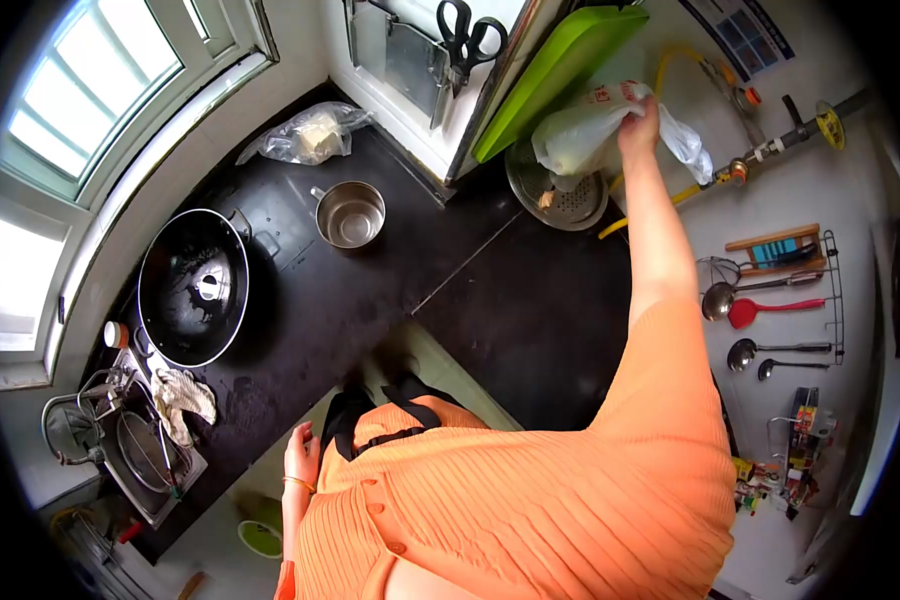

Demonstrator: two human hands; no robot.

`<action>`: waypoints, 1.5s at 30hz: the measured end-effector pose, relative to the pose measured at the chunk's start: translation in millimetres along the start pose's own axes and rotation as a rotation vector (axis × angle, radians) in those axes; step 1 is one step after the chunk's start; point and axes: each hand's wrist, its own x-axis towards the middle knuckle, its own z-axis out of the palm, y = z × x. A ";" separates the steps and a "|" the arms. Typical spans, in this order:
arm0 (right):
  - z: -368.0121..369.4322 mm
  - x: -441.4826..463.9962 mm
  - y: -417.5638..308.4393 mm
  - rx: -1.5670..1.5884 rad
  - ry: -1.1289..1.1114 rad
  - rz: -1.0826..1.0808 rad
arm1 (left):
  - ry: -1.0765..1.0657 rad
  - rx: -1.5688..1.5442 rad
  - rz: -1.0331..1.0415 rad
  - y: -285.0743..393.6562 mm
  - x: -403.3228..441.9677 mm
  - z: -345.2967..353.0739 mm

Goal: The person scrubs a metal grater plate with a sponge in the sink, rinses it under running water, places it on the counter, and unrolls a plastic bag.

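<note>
My right hand (pixel 640 128) is stretched out to the upper right, its fingers closed round the gathered top of a white plastic bag (pixel 574 140) with red print. The bag hangs over a round metal strainer (pixel 582 204), in which a small light brown piece lies. Something pale shows through the bag, but I cannot make out what. Down by my side at the lower left is my left hand (pixel 302 452), its fingers loosely curled and nothing visible in them.
A green board (pixel 560 75) leans beside the bag, near black scissors (pixel 465 42). On the dark counter (pixel 370 290) stand a metal cup (pixel 350 214), a large black wok (pixel 193 288) and a clear bag (pixel 315 135). A sink is lower left; yellow hose and hanging ladles are on the right.
</note>
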 end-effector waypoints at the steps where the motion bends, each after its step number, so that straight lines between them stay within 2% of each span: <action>1: -5.5 5.2 5.8 0.003 0.003 -0.006 | -0.007 0.011 -0.013 -2.9 -2.0 1.5; 3: -17.6 12.7 10.9 0.006 0.011 -0.008 | -0.020 0.026 -0.031 -4.7 -3.0 2.9; 5: -32.2 13.3 12.1 -0.144 0.066 -0.047 | -0.036 -0.002 -0.032 -3.4 -5.3 1.0; 7: -37.3 -3.3 -0.5 -0.151 -0.023 0.034 | -0.016 -0.001 -0.040 -1.5 -6.0 0.1; 9: -40.9 -4.1 -5.5 -0.185 -0.014 0.036 | 0.003 -0.004 -0.046 -2.4 -5.6 1.1; 12: -51.7 -1.7 -14.3 -0.495 0.037 0.030 | -0.001 -0.005 -0.023 -7.5 -4.8 0.1; 19: -46.6 -12.3 -22.9 -0.823 0.049 -0.091 | -0.036 0.005 -0.009 -18.0 4.6 8.5; 21: -36.0 -19.7 -30.7 -0.604 -0.041 -0.078 | -0.056 -0.018 0.009 -20.2 6.7 9.4; 22: -25.8 -23.4 -37.5 -0.605 -0.038 -0.079 | -0.058 -0.017 0.011 -19.9 7.3 8.6; 24: -7.0 -28.3 -52.8 -0.292 -0.104 0.058 | -0.079 0.017 0.011 -18.0 10.1 6.8; 27: 11.1 -27.6 -53.9 -0.209 -0.044 0.026 | -0.096 0.043 0.010 -20.1 13.2 7.6; 28: 6.0 -16.5 -45.4 -0.152 -0.110 0.037 | -0.094 0.045 0.014 -19.4 14.0 7.6; 32: -6.2 1.7 3.7 0.041 -0.073 0.146 | -0.095 0.014 -0.034 -14.7 7.9 4.7; 33: -10.0 2.8 18.5 0.096 -0.128 0.172 | -0.082 0.010 -0.044 -14.1 5.5 4.4; 36: 3.1 -19.5 38.5 0.187 -0.065 0.229 | -0.056 0.019 -0.059 -27.6 -2.1 7.1; 39: 11.6 -35.7 45.5 -0.008 -0.043 0.282 | -0.055 0.022 -0.078 -37.1 -13.4 8.4; 41: -6.3 -22.5 55.5 -0.354 -0.104 0.307 | -0.030 -0.046 -0.111 -38.9 -13.4 11.8; 43: -37.3 4.9 62.8 -0.420 -0.082 0.256 | -0.019 -0.046 -0.122 -42.5 -13.3 14.9; 45: -42.1 10.0 49.7 -0.564 -0.036 0.353 | -0.010 -0.018 -0.108 -38.2 -12.5 13.0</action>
